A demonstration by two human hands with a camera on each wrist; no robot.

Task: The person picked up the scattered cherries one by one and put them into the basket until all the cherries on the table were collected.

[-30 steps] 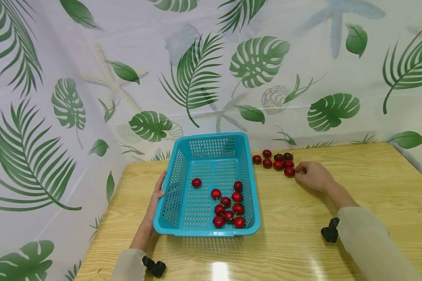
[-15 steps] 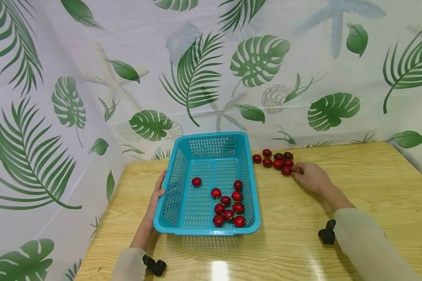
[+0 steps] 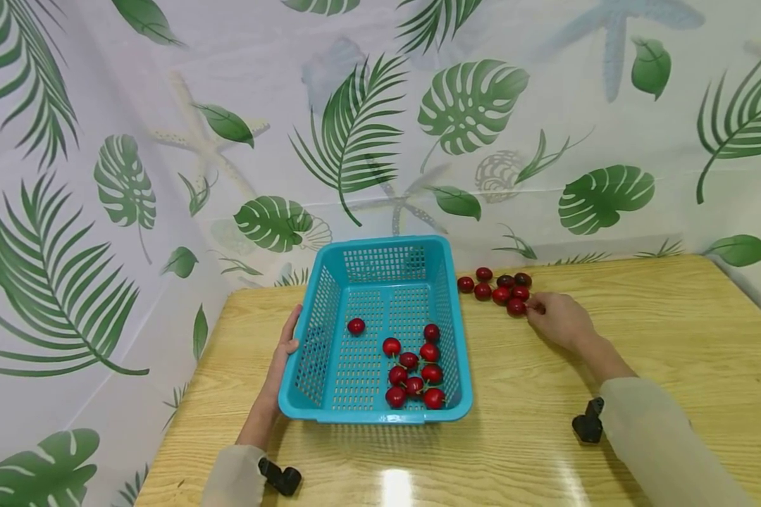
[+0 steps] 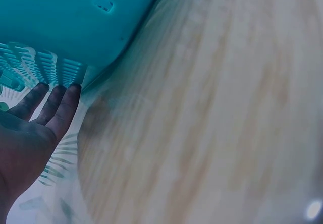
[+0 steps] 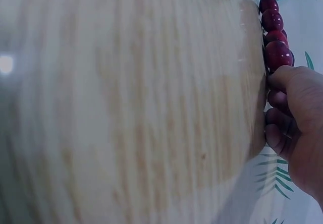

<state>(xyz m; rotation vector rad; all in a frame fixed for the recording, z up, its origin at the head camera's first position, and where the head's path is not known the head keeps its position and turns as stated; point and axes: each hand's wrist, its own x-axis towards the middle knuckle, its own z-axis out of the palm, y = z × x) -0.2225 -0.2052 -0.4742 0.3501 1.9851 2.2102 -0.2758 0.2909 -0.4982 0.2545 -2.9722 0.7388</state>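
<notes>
The front cherry (image 3: 516,307) on the table (image 3: 526,401) is apparently pinched by the right hand (image 3: 561,320), fingers curled; the basket (image 3: 375,417) is touched by the left hand (image 3: 283,345), fingers extended. Light pressure should be used so adjoining cherries (image 3: 501,295) are not displaced.

Your left arm (image 3: 260,420) reaches forward; at its end, your left grip (image 3: 284,345) shows three fingers (image 4: 64,113) extended, nearly straight. Your right arm (image 3: 656,429) angles inward; your right grip (image 3: 563,321) has curled fingers, the tips pinched together.
</notes>
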